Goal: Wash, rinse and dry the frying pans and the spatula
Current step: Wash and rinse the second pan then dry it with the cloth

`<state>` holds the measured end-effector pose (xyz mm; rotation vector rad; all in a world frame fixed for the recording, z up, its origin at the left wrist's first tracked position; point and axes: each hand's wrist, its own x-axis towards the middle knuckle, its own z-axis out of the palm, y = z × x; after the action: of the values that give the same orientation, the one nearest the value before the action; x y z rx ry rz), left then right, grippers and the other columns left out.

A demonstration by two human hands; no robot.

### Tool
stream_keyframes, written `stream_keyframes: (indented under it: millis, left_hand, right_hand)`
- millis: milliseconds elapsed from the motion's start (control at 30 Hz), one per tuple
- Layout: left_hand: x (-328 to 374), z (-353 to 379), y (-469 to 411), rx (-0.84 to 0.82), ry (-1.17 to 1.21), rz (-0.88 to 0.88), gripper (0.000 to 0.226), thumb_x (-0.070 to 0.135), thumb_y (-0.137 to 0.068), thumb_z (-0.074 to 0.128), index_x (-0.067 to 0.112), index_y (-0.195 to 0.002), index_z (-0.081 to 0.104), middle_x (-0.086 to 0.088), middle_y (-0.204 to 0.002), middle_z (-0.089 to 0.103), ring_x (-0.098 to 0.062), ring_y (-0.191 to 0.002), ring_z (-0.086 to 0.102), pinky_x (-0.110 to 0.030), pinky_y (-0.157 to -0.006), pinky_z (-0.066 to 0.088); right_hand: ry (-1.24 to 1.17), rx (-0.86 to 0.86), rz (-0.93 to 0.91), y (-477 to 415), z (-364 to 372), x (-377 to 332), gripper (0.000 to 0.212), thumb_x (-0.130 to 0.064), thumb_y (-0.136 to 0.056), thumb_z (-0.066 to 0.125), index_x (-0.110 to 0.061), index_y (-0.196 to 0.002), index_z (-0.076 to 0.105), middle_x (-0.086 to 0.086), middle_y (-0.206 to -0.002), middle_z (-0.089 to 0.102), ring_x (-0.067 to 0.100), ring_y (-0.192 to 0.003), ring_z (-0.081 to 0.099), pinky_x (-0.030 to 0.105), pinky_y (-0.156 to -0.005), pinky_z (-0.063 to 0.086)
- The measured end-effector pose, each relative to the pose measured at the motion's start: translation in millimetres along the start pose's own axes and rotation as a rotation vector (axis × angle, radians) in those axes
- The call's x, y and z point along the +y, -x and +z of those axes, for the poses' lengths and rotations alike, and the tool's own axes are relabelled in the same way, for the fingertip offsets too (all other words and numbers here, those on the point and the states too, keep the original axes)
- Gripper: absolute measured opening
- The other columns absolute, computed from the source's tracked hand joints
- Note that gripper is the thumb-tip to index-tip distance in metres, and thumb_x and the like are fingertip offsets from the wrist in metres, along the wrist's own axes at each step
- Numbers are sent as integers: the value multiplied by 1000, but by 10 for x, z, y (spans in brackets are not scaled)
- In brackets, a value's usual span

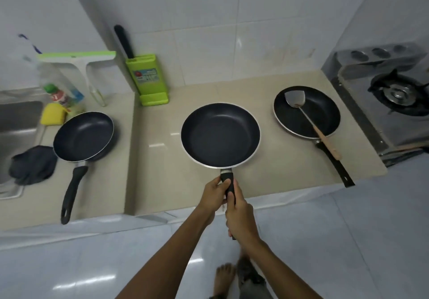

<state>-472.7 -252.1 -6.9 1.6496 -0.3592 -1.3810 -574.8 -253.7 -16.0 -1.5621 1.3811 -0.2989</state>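
Three black frying pans are on the beige counter (267,171). The middle pan (220,135) is held by its black handle with both hands: my left hand (214,190) grips near the pan, my right hand (240,215) grips further back. The left pan (83,136) sits beside the sink, its handle pointing toward me. In the right pan (306,112) lies a metal spatula (308,119) with a wooden handle.
A steel sink (16,131) is at far left with a dark cloth (33,164) on its edge, a yellow sponge (53,114) and a soap bottle (59,95). A green knife block (148,79) and a squeegee (79,61) stand at the wall. A gas stove (394,94) is on the right.
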Motion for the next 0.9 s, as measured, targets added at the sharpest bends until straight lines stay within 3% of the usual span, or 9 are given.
stream_keyframes:
  millis: [167,267,367,467,767,900]
  left_hand:
    - [122,-25,-416,71,57,-71,29,26,-105,51,22,-130,64,0,-119,74,-19,-109,70,-30,-84,60]
    - [173,-15,-608,103,73,-88,30,28,-105,52,23,-132,62,0,-121,73,-19,-110,70,-28,-81,60]
    - [189,-31,-780,140,95,-97,30,29,-104,53,23,-133,61,0,-119,73,-20,-109,70,-29,-81,60]
    - [241,-46,-893,164,99,-96,30,30,-104,53,24,-132,62,1,-118,74,-19,-107,72,-29,-80,60]
    - [301,-141,-1056,146,92,-115,34,28,-105,53,21,-138,56,2,-121,70,-20,-107,70,-21,-70,59]
    - [261,-205,-1067,126,94,-145,38,29,-104,54,20,-141,54,-2,-127,68,-24,-110,68,-23,-74,61]
  right_hand:
    - [15,-84,13,-469,69,78,55,-52,-103,32,-49,-156,20,1,-122,70,23,-83,67,40,-75,61]
    - [54,-113,-53,-663,10,47,55,-46,-105,33,-41,-158,22,-6,-119,69,21,-94,72,37,-82,63]
    - [80,-115,-104,-859,-14,24,54,-37,-107,37,-32,-159,25,4,-107,75,20,-86,72,37,-76,61]
    - [104,-111,-138,-998,3,-6,58,-46,-102,32,-32,-158,25,7,-99,76,20,-79,72,38,-73,61]
    - [152,-43,-142,-1167,190,38,66,-48,-96,30,-24,-158,31,3,-93,75,13,-73,69,26,-71,60]
    - [138,1,-135,-1097,264,46,53,-34,-104,43,-25,-156,32,-5,-78,65,5,-59,56,11,-58,46]
